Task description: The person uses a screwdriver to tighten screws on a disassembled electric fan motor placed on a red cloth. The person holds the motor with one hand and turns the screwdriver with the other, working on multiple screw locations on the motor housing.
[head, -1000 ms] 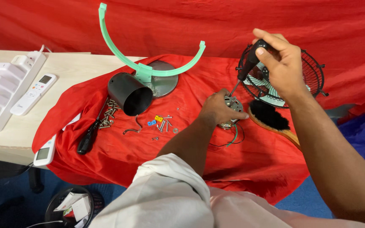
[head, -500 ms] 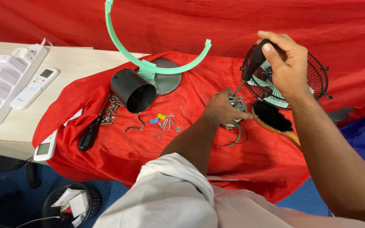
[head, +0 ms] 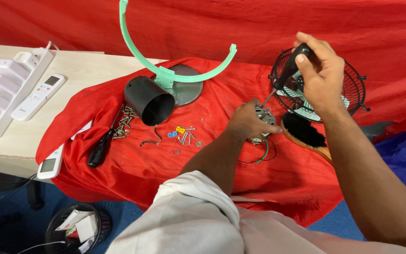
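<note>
The left hand (head: pixel 249 120) clasped a ribbed metal fan motor (head: pixel 261 123) on the red cloth (head: pixel 132 169), just left of the bristly black brush (head: pixel 302 130). Above it, the right hand (head: pixel 323 75) gripped a black-handled screwdriver (head: pixel 288 71), tip touching the motor.

The left hand (head: pixel 249 121) rests on a small metal motor (head: pixel 261 123) on the red cloth (head: pixel 132 164). Thin wires (head: pixel 262 155) trail out from under it. The right hand (head: pixel 323 75) holds a black screwdriver (head: pixel 285 77) with its tip down on the motor. Behind the right hand lies a black fan cage (head: pixel 353 89), near the far right edge of the table (head: pixel 85 70). A brush (head: pixel 306 134) lies just beside the motor. Little screws (head: pixel 186 136) sit in the middle of the cloth. A black tube (head: pixel 147 99) and a green ring (head: pixel 165 70) are farther left. A second screwdriver (head: pixel 102 146) lies near the cloth's left edge.
</note>
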